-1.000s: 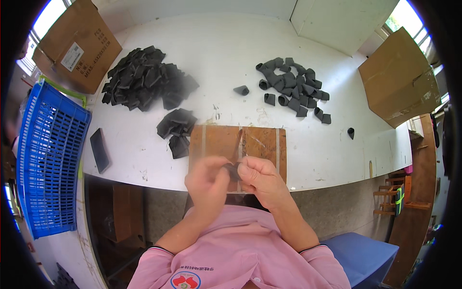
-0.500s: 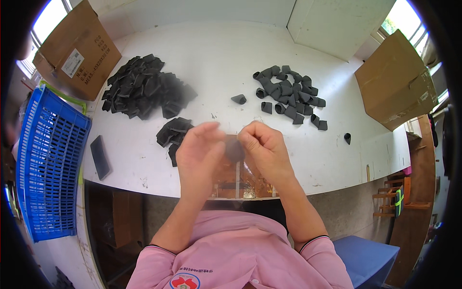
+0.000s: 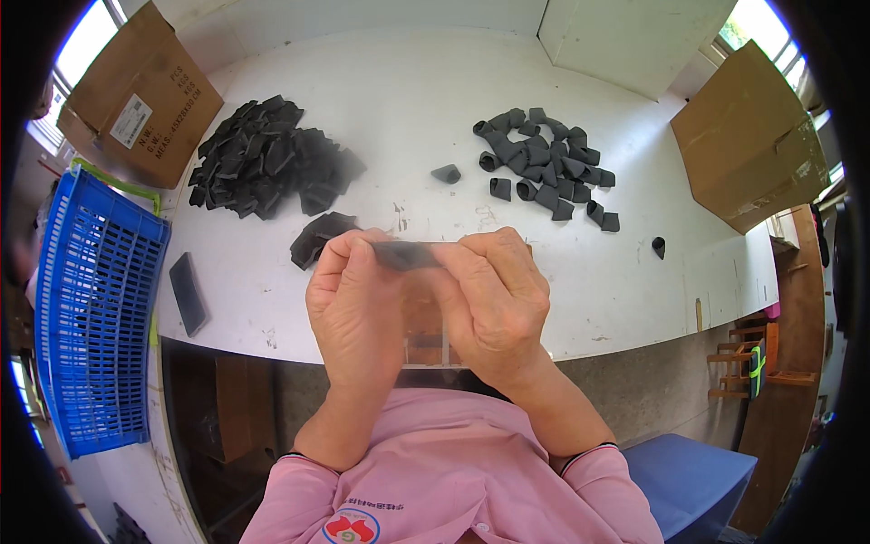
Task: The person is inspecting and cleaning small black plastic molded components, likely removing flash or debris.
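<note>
A dark grey fabric piece (image 3: 405,255) is stretched between my two hands above the near middle of the table. My left hand (image 3: 355,304) pinches its left end between thumb and fingers. The right end is gripped by my right hand (image 3: 497,295), its fingers curled in. Just beyond my left hand lies a small bunch of black fabric pieces (image 3: 317,238). Farther back on the left is a large heap of similar flat pieces (image 3: 263,159). Several rolled, loop-shaped grey pieces (image 3: 548,168) are grouped at the back right, and one loose loop (image 3: 446,173) lies nearer the middle.
A brown mat (image 3: 424,313) lies under my hands at the table edge. Cardboard boxes stand at the back left (image 3: 149,100) and right (image 3: 748,140). A blue plastic basket (image 3: 100,308) is at the left, beside a dark phone-like slab (image 3: 188,295). A single loop (image 3: 658,247) sits far right.
My left hand, blurred and with fingers apart before, has closed on the grey fabric piece. The piece was at my right fingertips and is now stretched level between both hands.
</note>
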`<state>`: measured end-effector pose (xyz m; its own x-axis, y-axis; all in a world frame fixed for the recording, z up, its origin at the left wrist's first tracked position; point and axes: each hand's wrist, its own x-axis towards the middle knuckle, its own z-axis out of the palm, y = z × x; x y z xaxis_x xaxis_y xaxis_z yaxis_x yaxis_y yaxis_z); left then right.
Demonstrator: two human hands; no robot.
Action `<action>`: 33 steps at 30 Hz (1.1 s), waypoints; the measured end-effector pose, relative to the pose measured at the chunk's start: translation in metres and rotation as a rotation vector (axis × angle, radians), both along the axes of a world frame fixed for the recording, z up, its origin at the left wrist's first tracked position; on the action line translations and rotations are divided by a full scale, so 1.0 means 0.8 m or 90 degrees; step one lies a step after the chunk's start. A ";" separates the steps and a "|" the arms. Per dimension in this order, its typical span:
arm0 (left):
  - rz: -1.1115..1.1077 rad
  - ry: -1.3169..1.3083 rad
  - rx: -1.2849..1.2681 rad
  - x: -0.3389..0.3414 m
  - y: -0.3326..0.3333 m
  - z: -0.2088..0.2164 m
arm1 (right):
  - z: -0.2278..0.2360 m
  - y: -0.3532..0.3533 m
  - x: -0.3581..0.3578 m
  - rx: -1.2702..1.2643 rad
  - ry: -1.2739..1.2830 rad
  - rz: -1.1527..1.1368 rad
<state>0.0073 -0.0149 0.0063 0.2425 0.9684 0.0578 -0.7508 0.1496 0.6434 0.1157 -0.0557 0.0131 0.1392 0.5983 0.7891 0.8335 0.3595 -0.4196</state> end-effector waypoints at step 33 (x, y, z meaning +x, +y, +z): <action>0.286 0.923 0.536 -0.086 0.122 -0.141 | -0.005 0.016 0.070 -0.135 0.657 0.081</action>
